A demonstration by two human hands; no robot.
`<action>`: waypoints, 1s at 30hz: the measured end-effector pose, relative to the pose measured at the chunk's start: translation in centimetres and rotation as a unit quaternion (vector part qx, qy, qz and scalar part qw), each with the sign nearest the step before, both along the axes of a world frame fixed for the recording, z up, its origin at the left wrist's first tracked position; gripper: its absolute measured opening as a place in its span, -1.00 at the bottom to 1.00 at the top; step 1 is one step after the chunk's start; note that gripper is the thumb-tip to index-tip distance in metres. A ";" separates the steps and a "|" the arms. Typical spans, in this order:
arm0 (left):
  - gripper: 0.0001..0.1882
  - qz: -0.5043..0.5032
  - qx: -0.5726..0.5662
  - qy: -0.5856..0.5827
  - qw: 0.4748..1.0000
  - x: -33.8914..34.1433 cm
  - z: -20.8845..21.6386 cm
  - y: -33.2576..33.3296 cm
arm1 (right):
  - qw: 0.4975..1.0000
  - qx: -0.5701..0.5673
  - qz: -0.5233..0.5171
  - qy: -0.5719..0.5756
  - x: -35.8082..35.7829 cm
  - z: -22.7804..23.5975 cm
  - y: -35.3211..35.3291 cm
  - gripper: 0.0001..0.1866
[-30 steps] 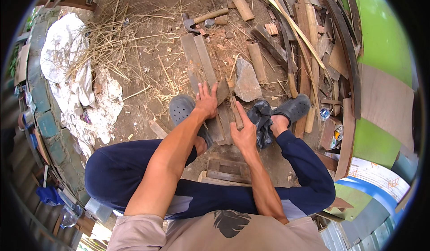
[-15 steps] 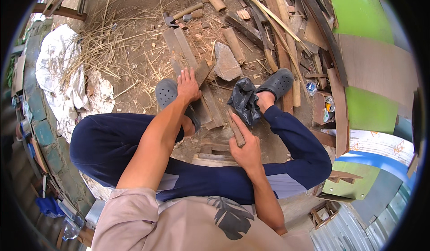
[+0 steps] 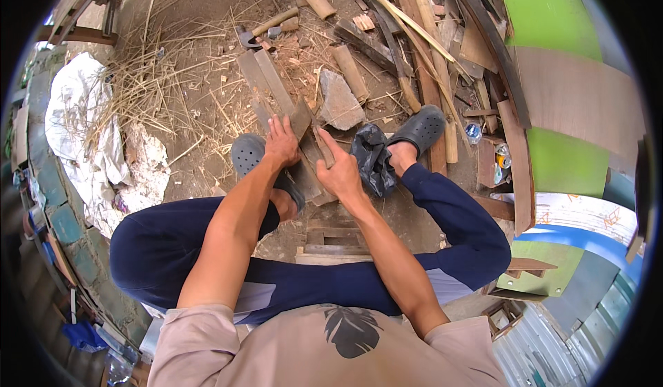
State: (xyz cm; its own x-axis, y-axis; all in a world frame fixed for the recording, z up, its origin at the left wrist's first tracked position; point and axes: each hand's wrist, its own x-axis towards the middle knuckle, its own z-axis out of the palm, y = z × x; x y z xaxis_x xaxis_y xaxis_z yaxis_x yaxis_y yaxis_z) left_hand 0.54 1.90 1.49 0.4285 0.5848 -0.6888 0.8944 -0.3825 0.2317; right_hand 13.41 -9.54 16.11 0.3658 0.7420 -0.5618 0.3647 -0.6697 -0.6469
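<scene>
I sit low with both feet in grey clogs (image 3: 247, 153) on the dirt. My left hand (image 3: 282, 142) rests on top of a flat grey wooden slat (image 3: 301, 119) and holds it down against a pile of similar slats (image 3: 312, 173) between my feet. My right hand (image 3: 340, 171) is just right of it, closed around a short wooden stick (image 3: 323, 145) that points up toward the slat. The two hands are almost touching. A black plastic bag (image 3: 371, 158) lies against my right foot.
Long grey boards (image 3: 261, 76) and a rough stone (image 3: 340, 101) lie ahead. A wooden-handled tool (image 3: 266, 26) lies farther off. Straw and white sacking (image 3: 76, 121) are on the left, stacked timber (image 3: 428, 35) and a green panel (image 3: 552, 14) on the right. A wooden stool (image 3: 331, 240) is under me.
Half a second ago my right hand was drawn back toward my lap with the stick. It has now come forward to the slat again. My left hand stayed on the slat.
</scene>
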 end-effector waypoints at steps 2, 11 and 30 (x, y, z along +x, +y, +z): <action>0.11 -0.005 0.007 0.005 1.000 -0.1 -0.2 0.6 | 0.997 0.080 -0.015 0.019 1.0 -1.0 0.7 -0.32; 0.13 0.010 -0.035 0.009 0.999 -1.1 -0.2 0.4 | 0.993 0.094 -0.044 0.049 -1.0 7.6 -5.3 -0.25; 0.13 0.000 -0.011 -0.018 1.000 -1.2 -0.9 -0.1 | 0.989 0.143 -0.038 0.013 -0.1 -5.3 0.9 -0.28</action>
